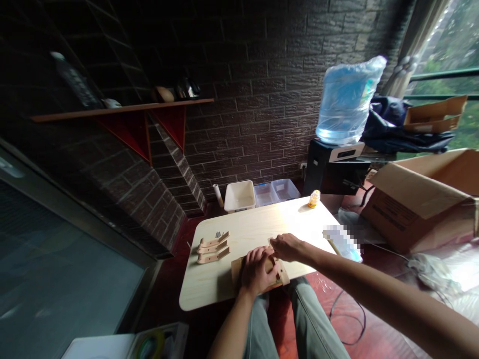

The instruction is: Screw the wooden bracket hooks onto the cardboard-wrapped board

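Note:
My left hand lies spread over a brown wooden piece at the table's near edge, pressing on its top. My right hand is closed in a fist at that piece's far right side, beside a light wooden strip with a hole; what the fist holds is too small to make out. Several shaped wooden parts stand in a row on the left of the pale table, with a few small dark screws behind them. A yellow-capped bottle is at the far right corner.
Beyond the table sit a white bin and clear bins. A water dispenser with a wrapped blue bottle and a cardboard box are at the right. A wall shelf hangs at the left.

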The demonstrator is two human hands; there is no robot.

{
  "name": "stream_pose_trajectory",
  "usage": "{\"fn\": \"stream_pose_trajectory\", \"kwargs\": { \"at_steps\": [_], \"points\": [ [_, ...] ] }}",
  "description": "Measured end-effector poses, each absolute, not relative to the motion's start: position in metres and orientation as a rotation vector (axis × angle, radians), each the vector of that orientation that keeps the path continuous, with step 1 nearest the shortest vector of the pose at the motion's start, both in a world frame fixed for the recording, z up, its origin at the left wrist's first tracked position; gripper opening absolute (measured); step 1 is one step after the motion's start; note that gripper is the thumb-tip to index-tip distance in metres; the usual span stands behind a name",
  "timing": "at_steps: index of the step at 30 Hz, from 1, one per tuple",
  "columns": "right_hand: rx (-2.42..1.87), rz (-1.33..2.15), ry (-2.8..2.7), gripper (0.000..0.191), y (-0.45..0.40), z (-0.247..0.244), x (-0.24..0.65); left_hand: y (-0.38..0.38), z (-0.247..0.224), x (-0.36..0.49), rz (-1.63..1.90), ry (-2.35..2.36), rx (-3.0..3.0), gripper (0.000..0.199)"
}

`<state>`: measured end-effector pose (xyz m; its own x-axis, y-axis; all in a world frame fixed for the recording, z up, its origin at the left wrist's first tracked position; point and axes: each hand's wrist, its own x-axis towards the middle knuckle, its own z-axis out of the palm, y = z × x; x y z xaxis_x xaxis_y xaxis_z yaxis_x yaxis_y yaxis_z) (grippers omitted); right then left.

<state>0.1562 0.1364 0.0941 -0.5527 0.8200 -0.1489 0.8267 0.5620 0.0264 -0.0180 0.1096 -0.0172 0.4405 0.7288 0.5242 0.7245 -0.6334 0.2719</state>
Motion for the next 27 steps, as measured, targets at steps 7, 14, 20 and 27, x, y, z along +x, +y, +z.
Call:
{"fn": "stream_pose_trajectory", "kwargs": {
  "at_steps": [7,14,20,27],
  "points": [
    [1.345,-0.131,2.668,0.033,0.1365,0.0947,0.1626,0.1104,-0.0198,-0.0189,0.926,1.365,2.621,0.034],
    [1.428,-0.123,2.641,0.034,0.1359,0.0925,0.1559,0.111,-0.0224,-0.0184,0.968,1.363,2.612,0.04],
    [1.401,-0.149,2.692,0.036,0.1389,0.0918,0.1581,0.112,-0.0235,-0.0191,1.004,1.344,2.645,0.041],
    [1.285,-0.205,2.737,0.024,0.1431,0.0926,0.1625,0.1119,-0.0235,-0.0195,0.935,1.375,2.618,0.03]
  ]
}}
